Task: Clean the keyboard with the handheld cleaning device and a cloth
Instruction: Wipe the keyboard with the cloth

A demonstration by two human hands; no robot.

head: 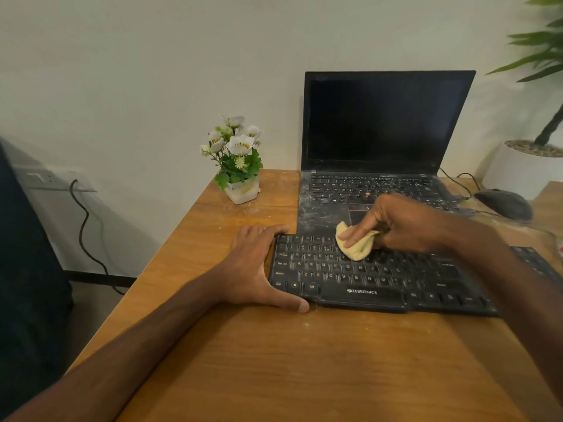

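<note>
The wooden desk [274, 360] lies under the keyboard [365, 278] and reaches well past it toward me, with pale specks scattered on the wood around it. Just behind the keyboard, touching or nearly touching its far edge, stands the open black laptop [384, 123], its screen dark and its palm rest filmed with whitish dust. The keyboard itself, black and marked ZEBRONICS on its near edge, lies flat across the desk in front of me, its right end running under my right forearm. Far behind and to the right of the keyboard is a white planter [511, 172] with long green leaves. My left hand [253, 263] is spread wide at the keyboard's left end, fingers hooked on its far left corner and thumb laid along its near edge, so I hold that end between them. My right hand [405, 223] is over the keyboard's upper rows near the middle, gripping the bunched cloth, with 1 finger stretched out on top of it. Behind the keyboard's left end, well apart from it, sits a small white pot of white flowers [240, 159]. Behind its right end is a dark mouse [504, 204], blurred. The yellow cloth [356, 246] is pressed onto the keys of the upper rows, bulging out left of my fingers.
</note>
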